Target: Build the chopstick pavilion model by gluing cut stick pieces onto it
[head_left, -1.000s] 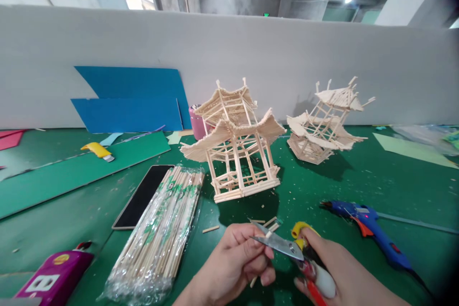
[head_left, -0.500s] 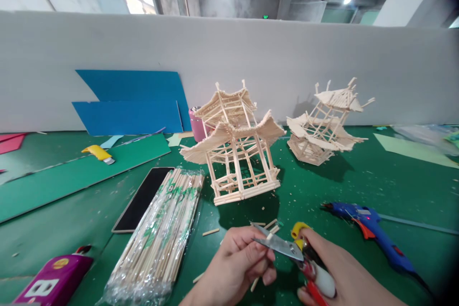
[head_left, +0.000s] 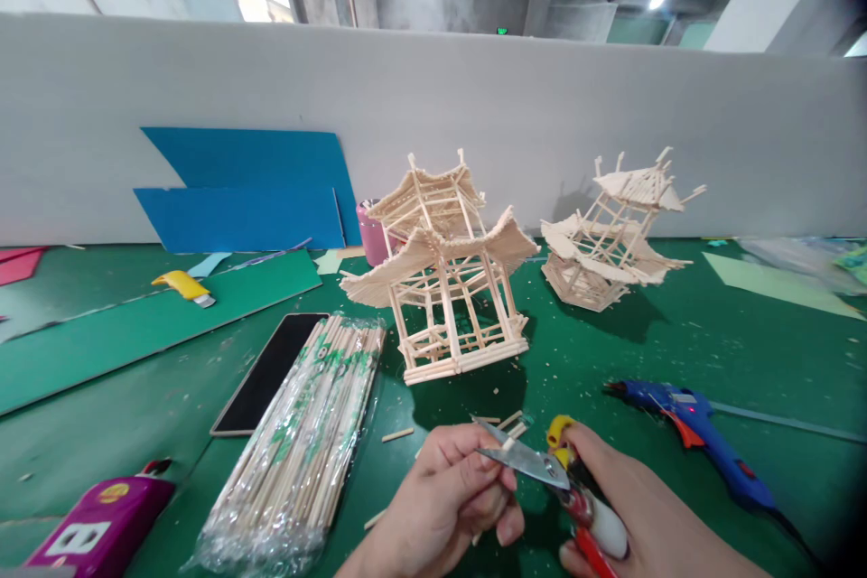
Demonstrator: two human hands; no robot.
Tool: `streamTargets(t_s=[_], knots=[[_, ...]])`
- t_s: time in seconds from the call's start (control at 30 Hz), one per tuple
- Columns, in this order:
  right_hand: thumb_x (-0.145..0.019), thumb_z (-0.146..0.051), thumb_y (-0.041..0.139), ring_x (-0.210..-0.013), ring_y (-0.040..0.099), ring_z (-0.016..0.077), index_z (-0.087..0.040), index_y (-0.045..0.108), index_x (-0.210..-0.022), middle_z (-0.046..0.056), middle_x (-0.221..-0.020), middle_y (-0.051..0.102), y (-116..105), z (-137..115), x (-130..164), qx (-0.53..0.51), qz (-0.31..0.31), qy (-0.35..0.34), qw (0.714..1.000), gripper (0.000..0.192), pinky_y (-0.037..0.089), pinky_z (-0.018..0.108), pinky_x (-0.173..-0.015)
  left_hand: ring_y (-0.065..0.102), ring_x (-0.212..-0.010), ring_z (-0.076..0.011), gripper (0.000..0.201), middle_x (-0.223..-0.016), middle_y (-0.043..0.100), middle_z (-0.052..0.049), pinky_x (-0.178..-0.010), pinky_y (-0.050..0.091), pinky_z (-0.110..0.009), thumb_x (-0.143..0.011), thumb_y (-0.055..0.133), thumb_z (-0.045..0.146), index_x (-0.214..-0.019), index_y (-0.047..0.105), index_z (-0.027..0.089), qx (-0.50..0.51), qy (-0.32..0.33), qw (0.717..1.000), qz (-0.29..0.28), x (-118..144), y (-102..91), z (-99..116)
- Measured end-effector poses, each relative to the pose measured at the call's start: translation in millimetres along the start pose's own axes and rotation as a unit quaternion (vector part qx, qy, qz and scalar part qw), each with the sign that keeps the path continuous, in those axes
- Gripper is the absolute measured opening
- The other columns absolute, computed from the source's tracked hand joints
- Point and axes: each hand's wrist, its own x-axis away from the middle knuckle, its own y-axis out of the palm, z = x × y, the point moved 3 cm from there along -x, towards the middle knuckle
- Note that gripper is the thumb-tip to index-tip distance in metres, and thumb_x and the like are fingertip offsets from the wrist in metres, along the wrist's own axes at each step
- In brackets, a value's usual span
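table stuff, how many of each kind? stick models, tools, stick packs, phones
stick pagoda models: 2, near and far
tools: 3, shears in the right hand, blue glue gun, yellow utility knife
wrapped stick packs: 1
phones: 1
total: 7

Stick pavilion [head_left: 443, 275] close ahead of hands [head_left: 447, 497]

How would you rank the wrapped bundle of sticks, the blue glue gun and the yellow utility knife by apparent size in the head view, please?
1. Bundle of sticks, nearest the camera.
2. Blue glue gun.
3. Yellow utility knife, farther off, so its true size is unsure.
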Motion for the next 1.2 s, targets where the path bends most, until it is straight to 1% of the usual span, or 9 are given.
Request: streamTargets(t_s=[0.3,0.5,0.67,0.77,0.83,0.9,1.03,1.1,1.2], knots=[[-0.064,-0.028,0.055,-0.058,0.049,0.0149,-0.023,0.032,-0.09,-0.003,-0.07,0.055,-0.8,-6.7,-2.0,-0.04,-0.047,0.003,0.998,0.035,0.039,0.024,-0.053,0.018,-0.033,-0.0012,0.021,-0.038,0.022,0.01,-0.047,0.037,-0.021,-0.081,0.052,0.024,-0.071,0.063,0.009,0.012,0.008,1.0,-0.017,0.4,0.3,1.0],[-0.064,-0.03,0.058,-0.062,0.052,0.016,-0.023,0.035,-0.092,-0.001,-0.076,0.057,-0.7,-4.1,-1.8,-0.04,-0.039,0.004,0.998,0.037,0.04,0.026,-0.057,0.018,-0.033,-0.0012,0.021,-0.038,0.023,0.01,-0.047,0.036,-0.021,-0.08,0.053,0.025,-0.071,0.063,0.008,0.018,-0.001,1.0,-0.021,0.2,0.3,1.3],[-0.066,-0.026,0.055,-0.066,0.055,0.0169,-0.023,0.036,-0.087,0.0,-0.079,0.059,-1.4,-4.6,1.3,-0.06,-0.033,-0.014,0.998,0.029,0.039,0.025,-0.055,0.02,-0.032,-0.0016,0.02,-0.038,0.023,0.011,-0.047,0.038,-0.023,-0.079,0.054,0.024,-0.072,0.064,0.008,0.035,-0.026,0.998,-0.047,1.1,0.3,0.7],[-0.066,-0.022,0.053,-0.06,0.053,0.016,-0.023,0.035,-0.081,-0.001,-0.071,0.058,0.0,-4.6,1.4,-0.065,-0.04,-0.021,0.997,0.023,0.039,0.024,-0.053,0.02,-0.032,-0.0018,0.02,-0.037,0.023,0.011,-0.046,0.037,-0.023,-0.078,0.055,0.025,-0.071,0.063,0.008,0.032,-0.034,0.997,-0.056,0.6,2.0,1.2],[-0.07,-0.024,0.05,-0.056,0.051,0.0155,-0.023,0.035,-0.079,-0.001,-0.067,0.057,2.2,-2.5,0.9,-0.063,-0.044,-0.017,0.997,0.017,0.038,0.024,-0.05,0.019,-0.032,-0.0018,0.022,-0.037,0.024,0.011,-0.047,0.036,-0.023,-0.078,0.055,0.027,-0.07,0.063,0.009,0.009,-0.029,0.999,-0.035,0.0,0.9,1.7],[-0.075,-0.027,0.045,-0.056,0.051,0.016,-0.023,0.036,-0.08,0.0,-0.067,0.057,4.0,1.1,0.2,-0.051,-0.033,-0.008,0.998,0.012,0.038,0.025,-0.05,0.022,-0.035,-0.0025,0.022,-0.038,0.028,0.009,-0.048,0.034,-0.023,-0.078,0.056,0.029,-0.072,0.063,0.009,-0.055,-0.008,0.998,0.019,0.1,-3.8,2.3],[-0.078,-0.031,0.044,-0.061,0.054,0.0183,-0.023,0.038,-0.083,0.002,-0.072,0.059,6.0,7.8,-0.5,-0.022,-0.013,0.014,1.0,0.011,0.039,0.026,-0.053,0.037,-0.051,-0.0064,0.022,-0.055,0.045,0.002,-0.049,0.027,-0.02,-0.078,0.057,0.032,-0.081,0.063,0.011,-0.228,0.04,0.966,0.111,2.6,-14.1,2.9],[-0.075,-0.032,0.048,-0.063,0.055,0.0186,-0.024,0.038,-0.087,0.001,-0.074,0.059,5.8,8.2,-0.3,-0.02,-0.012,0.023,0.999,0.018,0.039,0.026,-0.053,0.037,-0.051,-0.0065,0.023,-0.055,0.045,0.003,-0.05,0.028,-0.021,-0.078,0.056,0.033,-0.081,0.063,0.011,-0.231,0.042,0.967,0.102,2.6,-14.5,1.7],[-0.068,-0.033,0.054,-0.062,0.053,0.0174,-0.023,0.036,-0.091,-0.001,-0.075,0.057,4.6,4.6,0.1,-0.028,-0.029,0.027,0.999,0.03,0.04,0.026,-0.054,0.025,-0.039,-0.0032,0.022,-0.043,0.033,0.008,-0.05,0.032,-0.022,-0.078,0.056,0.032,-0.074,0.062,0.011,-0.136,0.024,0.989,0.058,0.3,-9.2,-0.2]])
